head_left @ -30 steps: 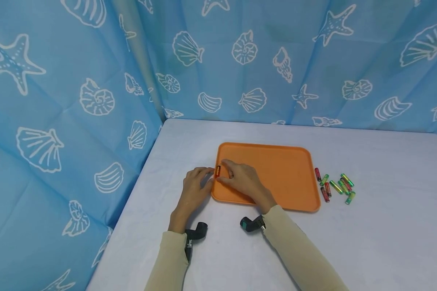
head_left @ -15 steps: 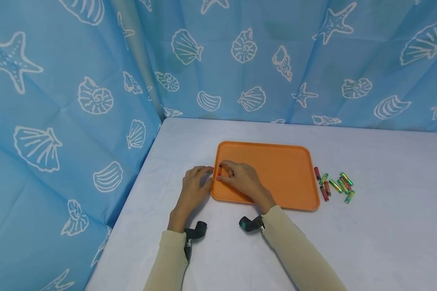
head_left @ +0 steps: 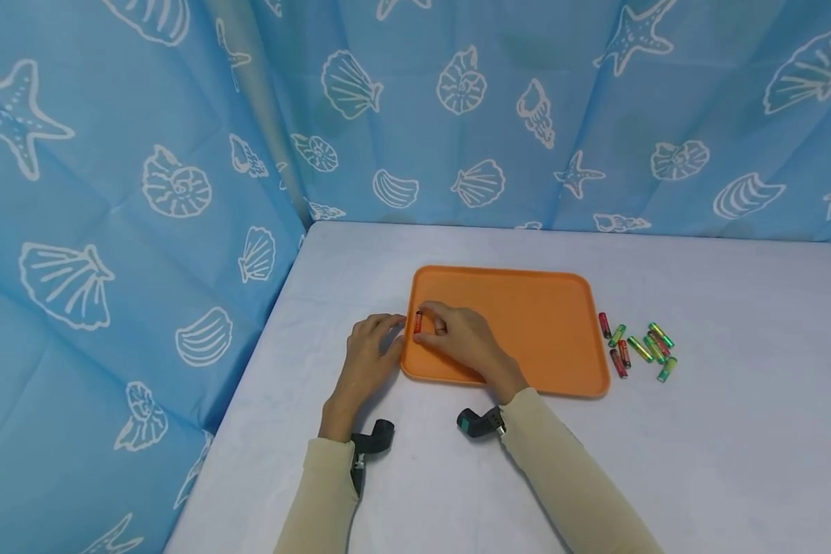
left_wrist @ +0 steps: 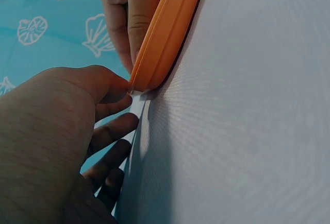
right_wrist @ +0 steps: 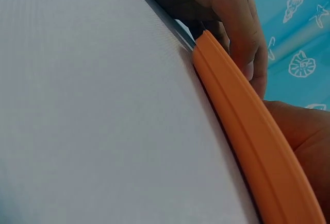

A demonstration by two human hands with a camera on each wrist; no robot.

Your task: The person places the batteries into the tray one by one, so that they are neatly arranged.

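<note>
A small red battery (head_left: 418,322) lies at the left end of the orange tray (head_left: 526,331), just inside the rim, its long side along that edge. My right hand (head_left: 465,338) reaches over the tray and pinches the battery end to end between index finger and thumb. Outside the left rim, my left hand (head_left: 368,355) touches the edge with relaxed fingertips. In the left wrist view the left hand (left_wrist: 62,110) has its thumb side at the tray's rim (left_wrist: 167,33), other fingers loosely bent beneath. The rim (right_wrist: 247,126) hides the battery in the right wrist view.
Several red batteries (head_left: 619,363) and green batteries (head_left: 640,349) lie loose on the white tablecloth (head_left: 748,400) right of the tray. Blue curtains (head_left: 415,115) with white shell prints stand behind and to the left of the table.
The battery has rolled so that its label side shows differently, and it sits slightly farther from the left rim. Both hands stay nearly in place.
</note>
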